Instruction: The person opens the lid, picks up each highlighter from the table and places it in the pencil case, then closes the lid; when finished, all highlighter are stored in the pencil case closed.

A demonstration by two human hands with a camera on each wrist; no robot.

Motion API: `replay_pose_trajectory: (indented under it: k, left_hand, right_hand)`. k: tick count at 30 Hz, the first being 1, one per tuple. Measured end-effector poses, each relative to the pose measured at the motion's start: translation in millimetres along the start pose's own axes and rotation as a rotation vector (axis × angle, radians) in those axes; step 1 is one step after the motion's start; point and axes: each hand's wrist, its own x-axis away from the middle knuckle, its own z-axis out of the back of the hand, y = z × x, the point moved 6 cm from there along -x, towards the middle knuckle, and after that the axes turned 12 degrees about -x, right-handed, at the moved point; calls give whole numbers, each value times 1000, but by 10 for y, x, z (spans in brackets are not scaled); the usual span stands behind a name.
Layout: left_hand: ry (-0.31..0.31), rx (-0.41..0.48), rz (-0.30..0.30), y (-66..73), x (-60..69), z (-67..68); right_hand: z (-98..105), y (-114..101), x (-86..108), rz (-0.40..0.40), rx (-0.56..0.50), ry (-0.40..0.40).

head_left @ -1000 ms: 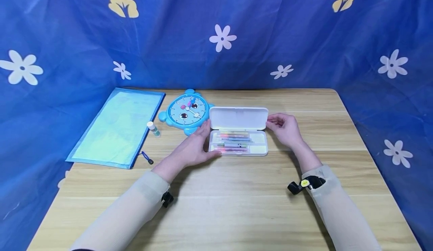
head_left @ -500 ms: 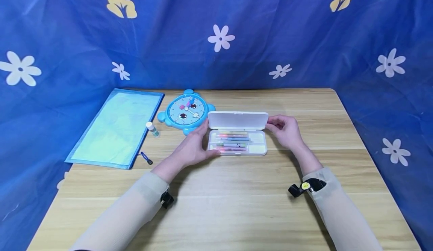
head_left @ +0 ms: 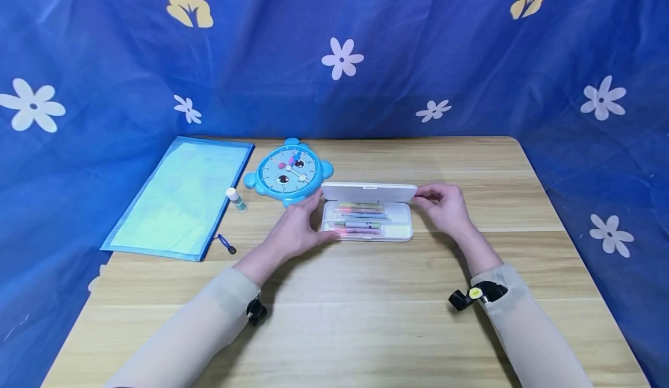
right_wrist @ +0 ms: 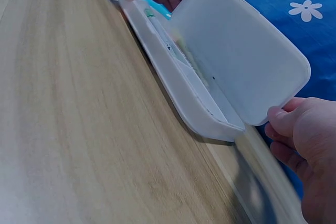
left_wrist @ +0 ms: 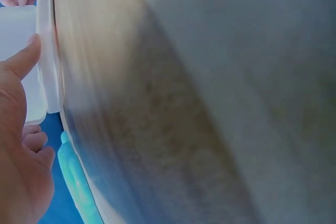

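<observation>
A white pencil case (head_left: 399, 232) lies on the table with its lid (head_left: 368, 193) raised and leaning forward over the tray. Several pens (head_left: 360, 225) lie inside, in two rows. My left hand (head_left: 295, 229) holds the case's left end, thumb at the front edge and fingers behind. At the other end, my right hand (head_left: 445, 209) pinches the lid's right edge between thumb and fingers, as the right wrist view shows on the lid's corner (right_wrist: 252, 77). In the left wrist view the left thumb (left_wrist: 25, 59) presses the case's front side.
A blue toy clock (head_left: 290, 170) with a face lies just behind the left hand. Left of it are a small white-capped bottle (head_left: 237, 200), a blue mesh zip pouch (head_left: 180, 196) and a dark blue zip pull (head_left: 227, 244). A blue flowered cloth (head_left: 392, 16) hangs behind the table.
The lid has tipped forward and down, from nearly upright to a lower slant, and my right hand has moved slightly down with it. My left hand has stayed on the case.
</observation>
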Motion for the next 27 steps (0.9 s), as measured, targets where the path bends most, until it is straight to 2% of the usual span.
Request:
replay_pose_trajectory:
  k: [9,15,22,27]
  left_hand:
    - [41,18,19,0,28,-2]
    - [75,4,12,15,38,19]
    - [64,-22,39,21,57,17]
    - [82,-24,-8,53,60,20]
  right_hand:
    - [1,-22,89,39,47,-7]
    - [-10,-63,161,50,86,-45]
    - [-26,-60,223,29,119,-138]
    - [-17,-62,286,30,48,-253]
